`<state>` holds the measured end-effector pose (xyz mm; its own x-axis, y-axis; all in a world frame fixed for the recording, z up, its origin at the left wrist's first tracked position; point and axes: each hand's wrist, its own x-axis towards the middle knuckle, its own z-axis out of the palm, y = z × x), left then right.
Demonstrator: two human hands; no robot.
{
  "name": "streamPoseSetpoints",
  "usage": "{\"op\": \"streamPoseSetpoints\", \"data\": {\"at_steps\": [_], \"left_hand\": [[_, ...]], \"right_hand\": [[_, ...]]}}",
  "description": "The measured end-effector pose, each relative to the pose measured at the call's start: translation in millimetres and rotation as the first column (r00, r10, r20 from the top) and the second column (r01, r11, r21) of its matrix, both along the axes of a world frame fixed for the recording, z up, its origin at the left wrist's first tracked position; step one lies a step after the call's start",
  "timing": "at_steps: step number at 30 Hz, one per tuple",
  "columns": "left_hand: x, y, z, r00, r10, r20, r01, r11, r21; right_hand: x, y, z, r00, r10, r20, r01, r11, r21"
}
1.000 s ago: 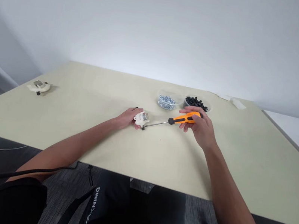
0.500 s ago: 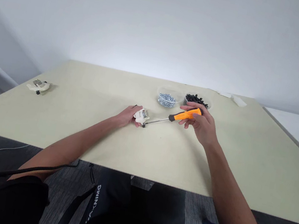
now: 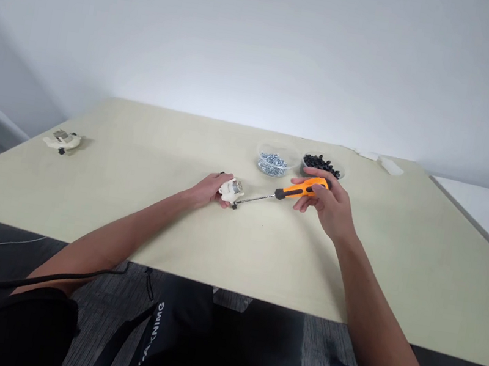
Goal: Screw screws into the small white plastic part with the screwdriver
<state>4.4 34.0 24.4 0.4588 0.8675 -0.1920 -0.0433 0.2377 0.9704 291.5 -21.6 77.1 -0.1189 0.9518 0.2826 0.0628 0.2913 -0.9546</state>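
Observation:
My left hand is closed around a small white plastic motor part with a silver motor body and black rubber pieces on it. In my right hand is a screwdriver with an orange and black handle, its shaft pointing left and slightly down. The screwdriver's tip meets the black rubber piece at the part's lower edge. Whether a screw sits at the tip is too small to tell. My left fingers are partly hidden behind the motor part.
A clear round tub of silver screws stands beyond my hands, beside another tub of black rubber pieces. A similar white motor part lies at the table's far left. White scraps rest near the back right edge.
The screwdriver's handle has turned about its axis, now showing a dark grip strip, and my right fingers have shifted around it. The motor part and my left hand stay in place.

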Motion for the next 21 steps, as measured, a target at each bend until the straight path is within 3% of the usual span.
{"op": "streamPoseSetpoints", "data": {"at_steps": [4,12,21], "left_hand": [[-0.3,0.2,-0.9,1.0,0.004,-0.009,-0.004,1.0,-0.006],[-0.1,-0.4,0.2,1.0,0.015,-0.009,-0.015,1.0,-0.002],[-0.3,-0.8,0.6,1.0,-0.001,0.001,0.001,1.0,0.004]], "right_hand": [[-1.4,1.1,-1.8,0.995,-0.091,0.037,0.091,0.996,0.012],[-1.7,-1.9,3.6,1.0,0.005,0.004,-0.005,1.0,0.002],[-2.0,0.9,-0.7,0.997,-0.07,0.034,0.07,0.998,0.008]]}}
